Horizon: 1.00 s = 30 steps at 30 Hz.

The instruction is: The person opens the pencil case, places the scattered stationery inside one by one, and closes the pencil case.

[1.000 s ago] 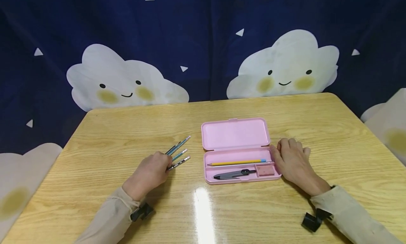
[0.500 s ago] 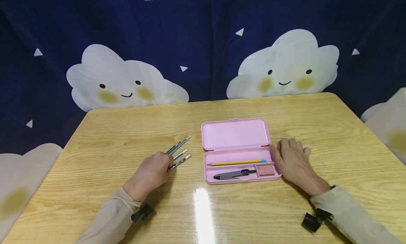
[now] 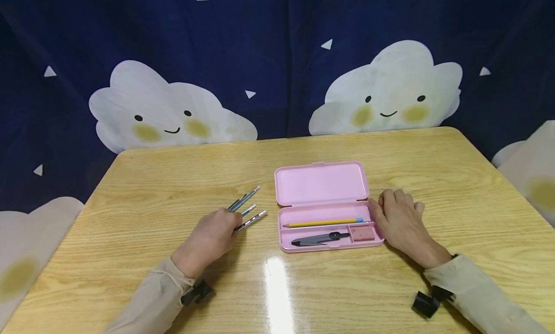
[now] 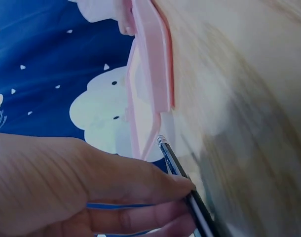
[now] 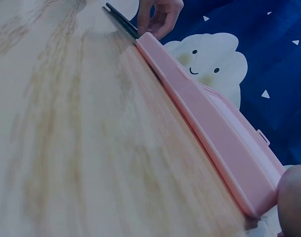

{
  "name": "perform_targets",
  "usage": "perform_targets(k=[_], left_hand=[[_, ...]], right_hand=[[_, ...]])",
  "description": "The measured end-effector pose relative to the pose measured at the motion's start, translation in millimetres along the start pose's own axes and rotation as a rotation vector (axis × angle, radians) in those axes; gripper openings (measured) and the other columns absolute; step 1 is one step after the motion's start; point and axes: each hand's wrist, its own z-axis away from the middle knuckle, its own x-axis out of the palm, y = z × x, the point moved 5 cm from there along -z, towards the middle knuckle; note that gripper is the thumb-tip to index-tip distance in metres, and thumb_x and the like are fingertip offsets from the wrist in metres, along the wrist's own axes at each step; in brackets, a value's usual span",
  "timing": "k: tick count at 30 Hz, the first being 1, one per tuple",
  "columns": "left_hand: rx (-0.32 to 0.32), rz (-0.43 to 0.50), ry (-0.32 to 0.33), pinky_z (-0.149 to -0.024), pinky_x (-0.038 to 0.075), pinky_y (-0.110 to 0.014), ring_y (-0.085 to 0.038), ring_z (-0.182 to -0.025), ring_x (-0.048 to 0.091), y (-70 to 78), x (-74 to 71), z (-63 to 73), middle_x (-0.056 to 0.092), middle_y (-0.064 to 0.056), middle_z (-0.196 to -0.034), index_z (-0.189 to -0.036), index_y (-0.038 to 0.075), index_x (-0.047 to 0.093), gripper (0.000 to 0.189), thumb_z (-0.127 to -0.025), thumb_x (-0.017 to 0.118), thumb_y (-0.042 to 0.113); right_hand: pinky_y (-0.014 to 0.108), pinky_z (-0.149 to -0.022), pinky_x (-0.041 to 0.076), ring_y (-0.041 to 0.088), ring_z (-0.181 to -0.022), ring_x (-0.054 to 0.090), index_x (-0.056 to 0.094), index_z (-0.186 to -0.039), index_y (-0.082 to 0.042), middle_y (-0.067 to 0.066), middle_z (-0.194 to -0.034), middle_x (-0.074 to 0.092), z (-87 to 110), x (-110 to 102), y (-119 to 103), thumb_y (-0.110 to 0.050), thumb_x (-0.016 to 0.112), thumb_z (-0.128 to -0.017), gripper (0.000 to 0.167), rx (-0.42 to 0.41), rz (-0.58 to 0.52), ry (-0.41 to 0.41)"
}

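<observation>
My left hand (image 3: 209, 238) pinches a dark patterned pencil (image 3: 251, 220) between thumb and fingers, its white-tipped end pointing at the case. Just beyond that hand lie several teal and dark pencils (image 3: 245, 199), partly hidden by it. An open pink pencil case (image 3: 321, 184) lies at the middle of the table. Inside are a yellow pencil (image 3: 323, 222) in the back compartment, a grey drawing compass (image 3: 318, 239) in front and a pink eraser (image 3: 363, 233) in the small front-right compartment. My right hand (image 3: 399, 220) rests at the case's right end, thumb against it, fingers relaxed.
The wooden table (image 3: 173, 180) carries everything, and a bright strip of reflected light crosses its front. Behind it hangs a dark blue curtain (image 3: 277, 59) with clouds. Black camera mounts (image 3: 197, 293) sit at both wrists.
My left hand has slid a little to the right with the patterned pencil, towards the case. The other pencils stay where they were, and my right hand has not moved.
</observation>
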Motion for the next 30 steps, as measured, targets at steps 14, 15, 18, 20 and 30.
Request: perform_targets(k=[14, 15, 18, 20, 30], left_hand=[[0.148, -0.002, 0.072, -0.052, 0.046, -0.034, -0.018, -0.061, 0.054, 31.7, -4.1, -19.0, 0.058, -0.006, -0.068, -0.066, 0.008, 0.057, 0.023, -0.077, 0.065, -0.011], [0.159, 0.001, 0.070, -0.052, 0.046, -0.034, -0.018, -0.061, 0.055, 34.3, -3.7, -21.1, 0.058, -0.006, -0.069, -0.068, 0.007, 0.058, 0.022, -0.077, 0.064, -0.011], [0.198, 0.015, 0.075, -0.052, 0.045, -0.033, -0.018, -0.063, 0.056, 41.5, -2.2, -27.2, 0.059, -0.007, -0.070, -0.071, 0.006, 0.060, 0.018, -0.079, 0.065, -0.009], [0.229, 0.023, 0.085, -0.052, 0.045, -0.033, -0.018, -0.063, 0.057, 46.5, -1.9, -31.3, 0.060, -0.008, -0.071, -0.073, 0.005, 0.062, 0.015, -0.080, 0.066, -0.008], [0.275, -0.017, 0.052, -0.051, 0.046, -0.034, -0.018, -0.062, 0.056, 71.9, 0.5, -50.5, 0.059, -0.006, -0.070, -0.073, 0.006, 0.060, 0.018, -0.084, 0.057, -0.009]], right_hand=[[0.043, -0.065, 0.019, 0.033, -0.079, 0.037, 0.044, -0.088, -0.006, 0.011, -0.082, 0.040, 0.1, 1, 0, -0.034, 0.036, -0.102, 0.033, -0.005, 0.000, -0.013], [0.043, -0.065, 0.019, 0.033, -0.078, 0.037, 0.044, -0.088, -0.006, 0.011, -0.082, 0.040, 0.2, 1, 1, -0.034, 0.036, -0.102, 0.033, -0.005, 0.000, -0.014], [0.043, -0.065, 0.019, 0.033, -0.078, 0.037, 0.044, -0.088, -0.006, 0.011, -0.081, 0.039, 0.0, 0, 1, -0.035, 0.036, -0.102, 0.033, -0.002, 0.000, -0.016], [0.043, -0.066, 0.019, 0.032, -0.078, 0.037, 0.044, -0.088, -0.006, 0.011, -0.082, 0.039, 0.0, 0, 1, -0.035, 0.036, -0.103, 0.034, 0.002, 0.000, -0.019], [0.043, -0.066, 0.019, 0.032, -0.079, 0.037, 0.044, -0.088, -0.007, 0.011, -0.082, 0.040, -0.5, 1, 1, -0.036, 0.035, -0.103, 0.034, 0.007, -0.002, -0.029]])
